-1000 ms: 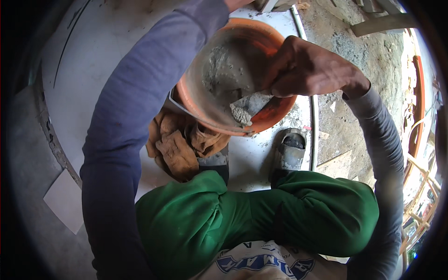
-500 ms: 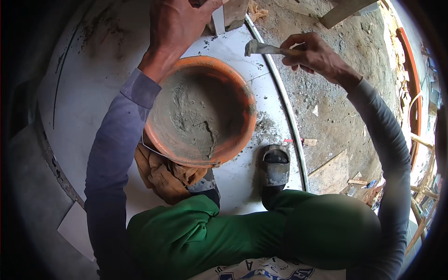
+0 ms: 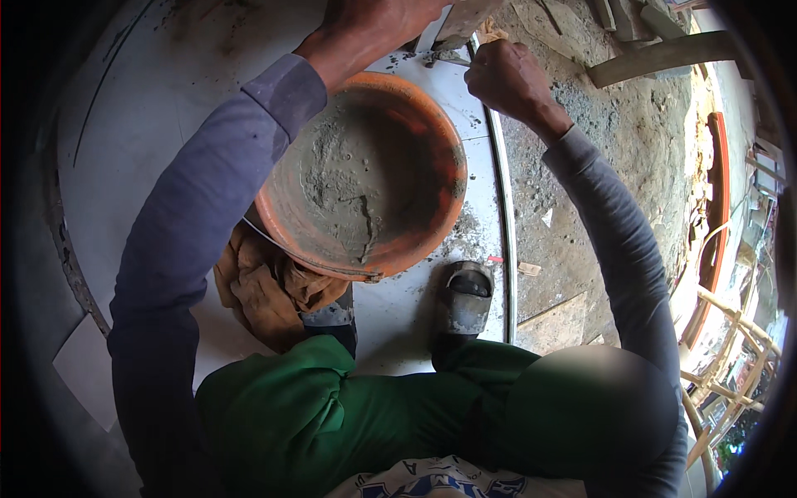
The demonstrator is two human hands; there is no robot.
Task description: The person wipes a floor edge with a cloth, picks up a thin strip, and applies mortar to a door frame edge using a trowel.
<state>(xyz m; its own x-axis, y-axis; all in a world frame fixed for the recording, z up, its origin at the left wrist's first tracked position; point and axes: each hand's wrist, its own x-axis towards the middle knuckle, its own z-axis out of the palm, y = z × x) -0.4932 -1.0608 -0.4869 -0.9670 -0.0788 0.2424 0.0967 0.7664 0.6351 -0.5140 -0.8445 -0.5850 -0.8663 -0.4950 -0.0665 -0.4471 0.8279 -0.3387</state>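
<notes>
Sitting within reach: a bucket (image 3: 458,166) of mortar (image 3: 332,191)

It rests near the white floor's (image 3: 484,178) right edge, before the feet (image 3: 467,305), likely to suit both hands. The right hand's (image 3: 513,81) fingers look clamped on a trowel (image 3: 452,56), blade leftward. The left hand's (image 3: 374,35) fingers are partly cut off; I cannot tell their state.

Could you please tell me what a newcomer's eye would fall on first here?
Probably the orange bucket at upper centre, holding wet grey mortar. Next come the green trousers across the bottom, and the right hand, clenched beyond the bucket's upper-right rim.
</notes>
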